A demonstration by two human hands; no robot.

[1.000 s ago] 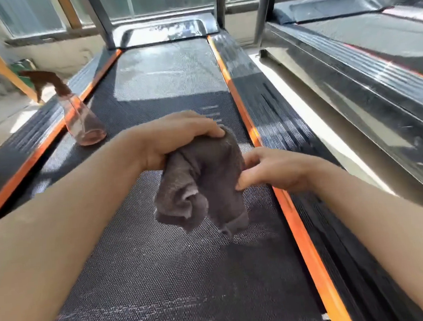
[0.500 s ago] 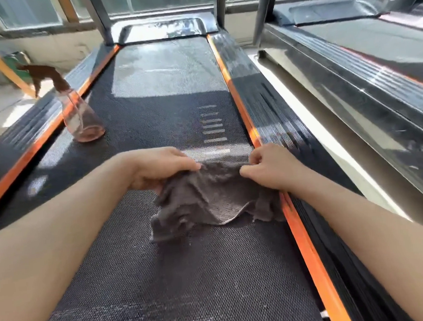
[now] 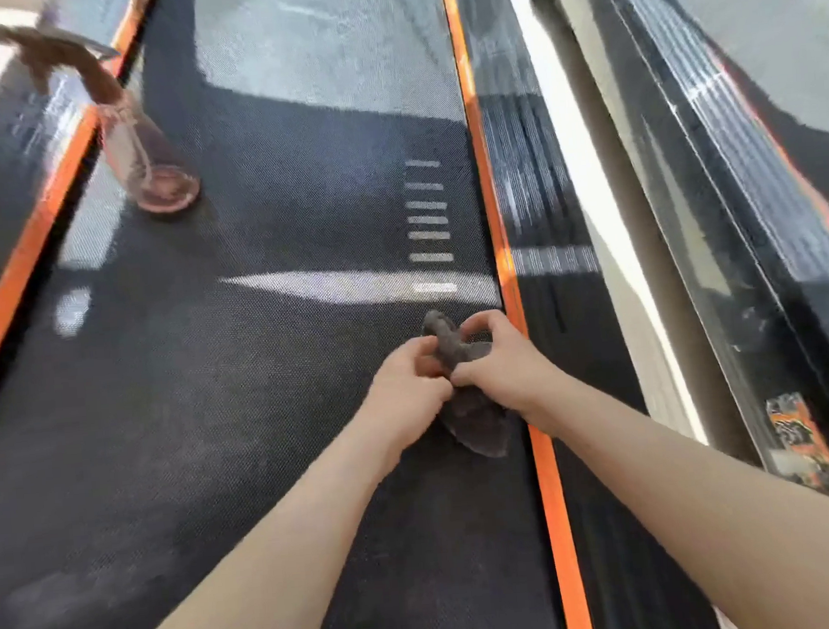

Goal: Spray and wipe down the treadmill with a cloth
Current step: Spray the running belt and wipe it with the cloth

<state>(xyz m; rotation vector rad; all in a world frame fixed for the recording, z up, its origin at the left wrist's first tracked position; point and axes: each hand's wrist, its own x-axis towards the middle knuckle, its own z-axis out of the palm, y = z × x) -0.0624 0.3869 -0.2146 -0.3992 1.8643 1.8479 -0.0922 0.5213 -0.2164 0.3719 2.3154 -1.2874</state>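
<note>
A grey-brown cloth [image 3: 475, 421] is bunched on the black treadmill belt [image 3: 258, 376], close to the right orange stripe. My left hand [image 3: 406, 387] and my right hand [image 3: 503, 362] meet over it, both gripping the bunched cloth, whose ends stick out above and below them. A clear spray bottle [image 3: 141, 147] with a brown trigger head stands upright on the belt at the far left, well away from both hands.
An orange stripe [image 3: 533, 404] and a black ribbed side rail [image 3: 565, 302] run along the belt's right edge. A matching orange stripe [image 3: 22, 265] lines the left. A second treadmill [image 3: 759, 188] lies to the right, across a pale floor gap.
The cloth, spread flat between my hands half a second ago, is now gathered into a bunch. Both hands have come together near the right stripe. The view has tilted down and sits higher.
</note>
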